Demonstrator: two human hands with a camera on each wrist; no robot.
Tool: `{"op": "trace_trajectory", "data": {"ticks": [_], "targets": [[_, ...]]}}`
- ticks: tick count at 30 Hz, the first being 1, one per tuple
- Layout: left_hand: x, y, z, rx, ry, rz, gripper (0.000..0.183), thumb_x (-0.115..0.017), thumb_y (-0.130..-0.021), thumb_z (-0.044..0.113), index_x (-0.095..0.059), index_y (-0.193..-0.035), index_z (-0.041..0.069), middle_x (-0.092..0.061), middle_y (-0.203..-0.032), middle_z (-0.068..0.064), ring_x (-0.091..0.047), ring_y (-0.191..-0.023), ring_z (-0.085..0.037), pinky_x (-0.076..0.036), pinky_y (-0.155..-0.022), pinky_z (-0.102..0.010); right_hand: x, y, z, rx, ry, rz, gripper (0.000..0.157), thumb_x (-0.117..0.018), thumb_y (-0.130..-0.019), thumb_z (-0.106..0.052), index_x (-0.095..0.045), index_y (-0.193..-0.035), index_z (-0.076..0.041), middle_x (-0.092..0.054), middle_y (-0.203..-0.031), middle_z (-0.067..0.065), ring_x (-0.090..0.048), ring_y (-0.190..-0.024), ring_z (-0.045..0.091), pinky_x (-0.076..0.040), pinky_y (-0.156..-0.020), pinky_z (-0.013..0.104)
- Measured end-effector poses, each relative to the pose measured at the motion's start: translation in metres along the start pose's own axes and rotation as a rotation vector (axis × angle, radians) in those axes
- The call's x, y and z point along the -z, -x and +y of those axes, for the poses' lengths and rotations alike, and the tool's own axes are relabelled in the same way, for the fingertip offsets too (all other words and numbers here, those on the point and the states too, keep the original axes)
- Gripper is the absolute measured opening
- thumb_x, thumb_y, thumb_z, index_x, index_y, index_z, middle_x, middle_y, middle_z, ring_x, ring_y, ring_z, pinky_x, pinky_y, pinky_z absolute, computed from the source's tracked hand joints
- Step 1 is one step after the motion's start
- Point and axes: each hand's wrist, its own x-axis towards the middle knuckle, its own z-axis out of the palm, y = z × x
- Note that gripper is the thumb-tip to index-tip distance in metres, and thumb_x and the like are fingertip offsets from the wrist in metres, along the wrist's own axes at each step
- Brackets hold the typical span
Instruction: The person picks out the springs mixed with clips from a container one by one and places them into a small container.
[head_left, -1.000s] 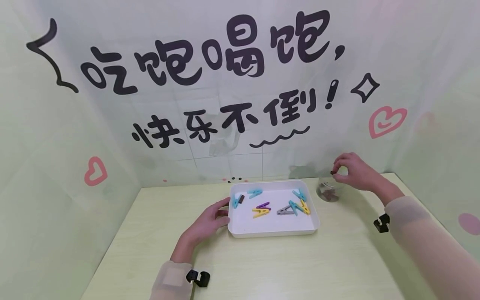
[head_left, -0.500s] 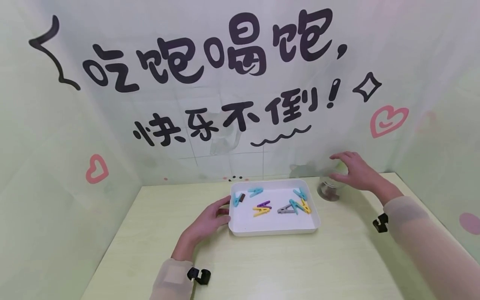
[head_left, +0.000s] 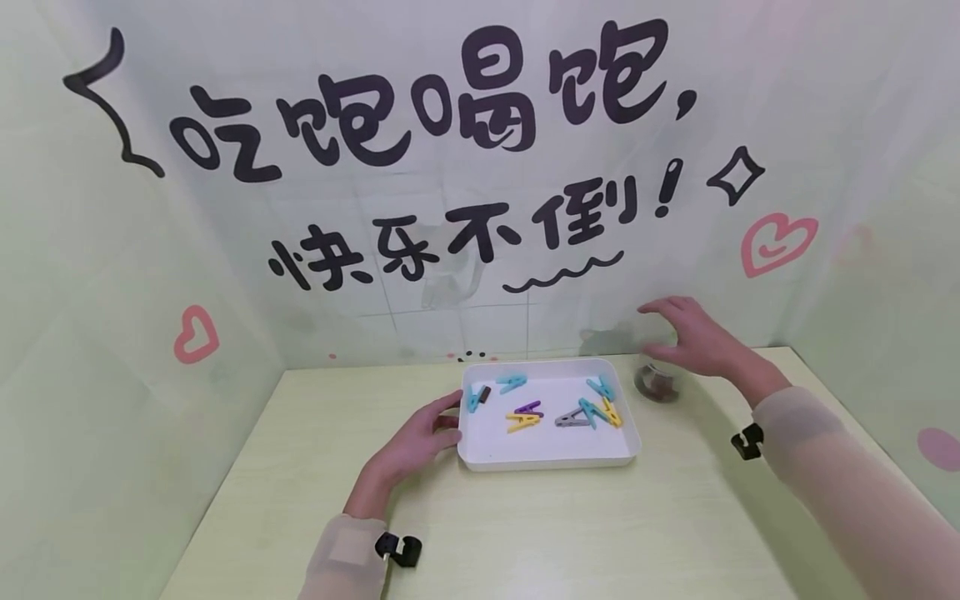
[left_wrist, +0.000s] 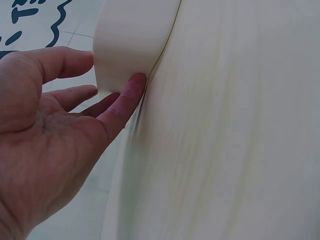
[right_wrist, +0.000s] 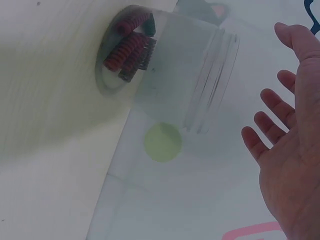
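My left hand (head_left: 420,437) touches the left wall of a white tray (head_left: 547,456), its fingers against the wall in the left wrist view. Several plastic clothespins lie in the tray: teal (head_left: 512,383), yellow (head_left: 521,422), purple (head_left: 529,408) and grey (head_left: 573,419) ones. A small dark-brown piece (head_left: 484,394) sits beside the leftmost teal clothespin. My right hand (head_left: 697,337) hovers by the mouth of a clear jar (right_wrist: 175,65), fingers spread and holding nothing. At the jar's bottom lie several small ribbed dark-red and dark pieces (right_wrist: 125,52); their kind is unclear.
The pale wooden table (head_left: 540,533) runs back to a printed wall sheet (head_left: 420,200) with black lettering. The jar stands right of the tray, near the table's far edge.
A second ago my right hand pinched a small dark piece above the jar. Those fingers then spread and let it go, and the hand has moved slightly left. My left hand stays at the tray.
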Motion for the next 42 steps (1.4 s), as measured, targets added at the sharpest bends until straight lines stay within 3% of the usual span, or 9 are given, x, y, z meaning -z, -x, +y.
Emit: {"op": "trace_trajectory", "data": {"ticks": [16, 27, 35, 42], "targets": [[0.002, -0.001, -0.001, -0.012, 0.006, -0.005, 0.067, -0.062, -0.102, 0.002, -0.036, -0.164, 0.001, -0.047, -0.16, -0.016, -0.056, -0.135, -0.035, -0.048, -0.11, -0.05, -0.005, -0.027, -0.043, 0.106, 0.025, -0.063, 0.056, -0.081, -0.094, -0.021, -0.061, -0.144, -0.005, -0.053, -0.15, 0.021, -0.039, -0.142, 0.044, -0.035, -0.115, 0.066], [0.002, 0.001, -0.001, -0.015, 0.01, -0.009, 0.067, -0.062, -0.102, 0.001, -0.036, -0.164, 0.002, -0.046, -0.161, -0.016, -0.056, -0.135, -0.036, -0.048, -0.11, -0.05, -0.02, -0.048, -0.068, 0.165, 0.018, -0.114, 0.051, -0.082, -0.093, -0.021, -0.066, -0.14, -0.013, -0.053, -0.15, 0.016, -0.04, -0.143, 0.039, -0.039, -0.115, 0.062], [0.001, 0.001, 0.001, -0.008, 0.004, -0.016, 0.067, -0.06, -0.103, 0.0, -0.035, -0.165, 0.002, -0.045, -0.162, -0.014, -0.055, -0.135, -0.035, -0.048, -0.11, -0.049, -0.031, -0.061, -0.088, 0.254, 0.029, -0.126, 0.045, -0.085, -0.091, -0.02, -0.069, -0.133, -0.015, -0.055, -0.149, 0.017, -0.042, -0.141, 0.039, -0.04, -0.115, 0.059], [0.001, 0.0, -0.001, -0.01, 0.002, -0.007, 0.066, -0.06, -0.103, 0.001, -0.036, -0.164, 0.003, -0.046, -0.162, -0.014, -0.056, -0.134, -0.034, -0.049, -0.11, -0.05, -0.044, -0.079, -0.103, 0.286, 0.063, -0.187, 0.04, -0.084, -0.092, -0.024, -0.071, -0.13, -0.021, -0.055, -0.148, 0.013, -0.044, -0.139, 0.036, -0.041, -0.114, 0.058]]}}
